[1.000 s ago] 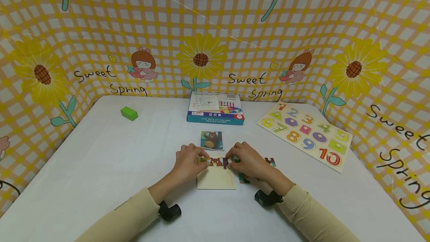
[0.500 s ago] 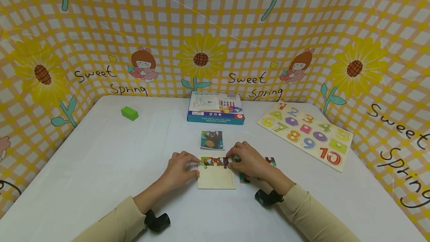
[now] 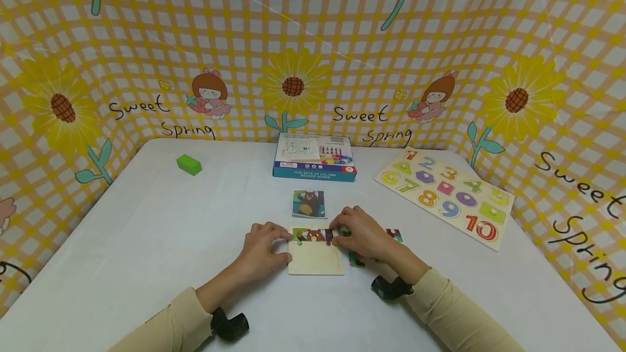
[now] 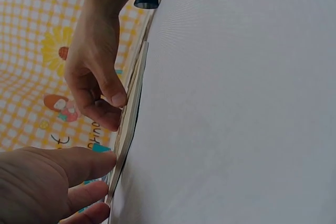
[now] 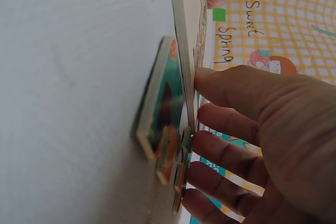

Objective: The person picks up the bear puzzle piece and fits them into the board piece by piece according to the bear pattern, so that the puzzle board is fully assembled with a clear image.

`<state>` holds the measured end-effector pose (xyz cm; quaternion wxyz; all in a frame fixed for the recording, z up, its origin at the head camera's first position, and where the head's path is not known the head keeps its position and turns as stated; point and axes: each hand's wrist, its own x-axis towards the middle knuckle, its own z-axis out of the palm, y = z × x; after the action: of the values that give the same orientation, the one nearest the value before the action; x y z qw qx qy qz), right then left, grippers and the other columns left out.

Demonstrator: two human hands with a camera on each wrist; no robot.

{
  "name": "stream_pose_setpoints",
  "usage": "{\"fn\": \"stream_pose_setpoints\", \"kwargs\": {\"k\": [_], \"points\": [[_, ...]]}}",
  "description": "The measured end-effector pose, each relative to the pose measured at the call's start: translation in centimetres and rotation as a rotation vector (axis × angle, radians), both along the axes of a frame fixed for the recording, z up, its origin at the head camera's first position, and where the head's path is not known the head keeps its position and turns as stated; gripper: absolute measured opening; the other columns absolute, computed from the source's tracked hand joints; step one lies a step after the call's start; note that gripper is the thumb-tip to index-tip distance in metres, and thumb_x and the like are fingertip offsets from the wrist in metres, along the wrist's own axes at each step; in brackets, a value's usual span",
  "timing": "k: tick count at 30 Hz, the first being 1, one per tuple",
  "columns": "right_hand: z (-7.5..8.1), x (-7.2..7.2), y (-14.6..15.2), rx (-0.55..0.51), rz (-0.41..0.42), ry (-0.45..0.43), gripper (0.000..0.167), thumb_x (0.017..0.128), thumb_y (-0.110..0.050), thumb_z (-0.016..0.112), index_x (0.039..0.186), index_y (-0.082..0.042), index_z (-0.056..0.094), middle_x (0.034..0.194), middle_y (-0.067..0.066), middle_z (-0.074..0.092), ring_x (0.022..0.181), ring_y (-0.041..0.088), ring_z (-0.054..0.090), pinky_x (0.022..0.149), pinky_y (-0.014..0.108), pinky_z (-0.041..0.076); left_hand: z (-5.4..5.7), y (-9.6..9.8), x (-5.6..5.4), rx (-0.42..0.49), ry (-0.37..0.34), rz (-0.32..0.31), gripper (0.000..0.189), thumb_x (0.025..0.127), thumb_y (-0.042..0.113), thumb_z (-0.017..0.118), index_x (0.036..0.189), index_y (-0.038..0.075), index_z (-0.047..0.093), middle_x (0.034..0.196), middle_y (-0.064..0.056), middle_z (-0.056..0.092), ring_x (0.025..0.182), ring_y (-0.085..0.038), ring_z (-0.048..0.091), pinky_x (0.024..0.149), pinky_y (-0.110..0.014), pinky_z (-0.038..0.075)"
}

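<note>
A pale wooden puzzle tray lies mid-table, with a row of picture pieces along its far side. The row shows a brown bear's face. My left hand rests at the tray's left edge, thumb and fingers apart and touching the rim. At the far right corner, my right hand pinches the dark brown end puzzle piece between thumb and forefinger, though its fingers partly cover it. Loose puzzle pieces lie beside the tray under the right hand, mostly hidden from above.
Behind the tray lies a bear picture card. Farther back is a beaded-boxes carton. A number board lies at the right, and a green block at the far left. A checked cloth rises behind the table.
My left hand has let go of the left end piece and drawn back left to the tray's edge, uncovering that green piece. The right hand has stayed in place.
</note>
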<state>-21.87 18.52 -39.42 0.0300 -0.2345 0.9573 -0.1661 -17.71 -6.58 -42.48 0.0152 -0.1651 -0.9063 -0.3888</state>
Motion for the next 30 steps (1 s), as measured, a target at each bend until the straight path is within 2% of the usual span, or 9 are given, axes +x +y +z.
{"fn": "stream_pose_setpoints", "kwargs": {"k": [8,14,19,30], "points": [[0.4,0.0,0.2,-0.011,-0.028,-0.023,0.028,0.079,-0.028,0.073,0.103,-0.014,0.071,0.101,0.0,0.062,0.094,0.016,0.047,0.079,0.032,0.043,-0.3,0.0,-0.1,-0.016,0.031,-0.008,0.033,0.072,0.014,0.077,0.104,0.013,0.069,0.111,-0.006,0.06,0.106,-0.028,0.044,0.087,-0.048,0.032],[0.6,-0.2,1.2,0.028,-0.045,0.025,0.029,0.078,-0.026,0.073,0.103,-0.012,0.071,0.103,0.003,0.063,0.094,0.018,0.049,0.08,0.034,0.045,-0.3,0.1,-0.2,-0.006,0.015,0.006,0.033,0.072,0.014,0.078,0.104,0.013,0.069,0.111,-0.005,0.06,0.107,-0.028,0.043,0.089,-0.05,0.031],[0.7,-0.1,2.2,0.027,-0.052,0.019,0.031,0.077,-0.026,0.074,0.104,-0.01,0.071,0.103,0.004,0.063,0.093,0.019,0.048,0.078,0.032,0.042,-0.1,0.1,-0.1,-0.012,0.01,0.009,0.033,0.072,0.014,0.077,0.104,0.013,0.069,0.111,-0.006,0.06,0.108,-0.029,0.043,0.09,-0.051,0.031],[0.0,0.2,4.1,0.03,-0.034,0.046,0.029,0.08,-0.028,0.073,0.103,-0.01,0.07,0.098,0.003,0.061,0.088,0.017,0.045,0.075,0.03,0.038,-0.1,0.1,0.0,0.003,0.019,0.002,0.031,0.071,0.012,0.075,0.102,0.012,0.068,0.11,-0.005,0.059,0.106,-0.027,0.042,0.09,-0.052,0.03]]}}
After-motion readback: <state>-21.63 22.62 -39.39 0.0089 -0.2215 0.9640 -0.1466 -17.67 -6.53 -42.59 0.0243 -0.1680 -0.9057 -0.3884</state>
